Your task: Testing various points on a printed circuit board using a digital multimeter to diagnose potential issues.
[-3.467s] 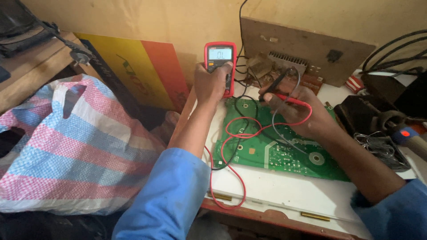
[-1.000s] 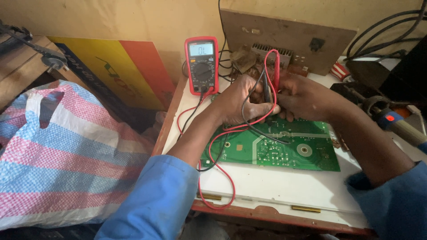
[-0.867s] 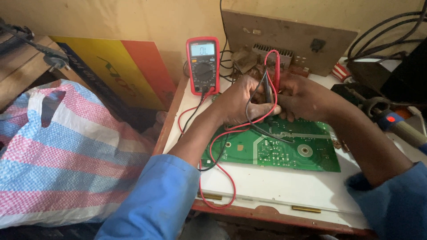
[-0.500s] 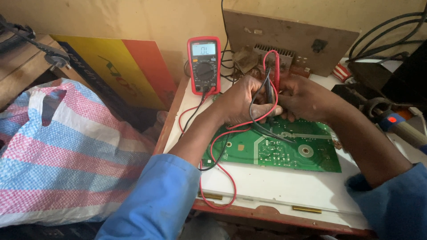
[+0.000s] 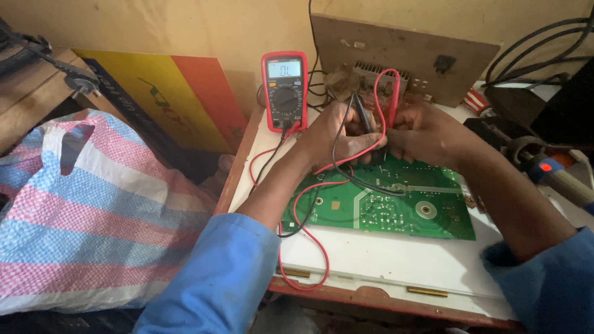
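Observation:
A green circuit board (image 5: 396,207) lies on a white tabletop (image 5: 383,266). My left hand (image 5: 334,133) is closed on a black test probe (image 5: 362,117). Close beside it, my right hand (image 5: 430,133) is closed on a red test probe (image 5: 391,114). Both probe tips point down at the board's far edge, between the two hands. Red and black leads (image 5: 309,204) run across the board back to a red multimeter (image 5: 284,89), which leans upright against the wall with its display lit.
A brown wooden panel with components (image 5: 402,55) stands behind the hands. A soldering iron (image 5: 557,179) and black cables (image 5: 544,49) lie at the right. A pink and blue checked bag (image 5: 80,210) sits at the left below a yellow and orange board (image 5: 167,99).
My left hand has left the multimeter and come to the black probe beside my right hand. Over the last second both hands have stayed at the board's far edge.

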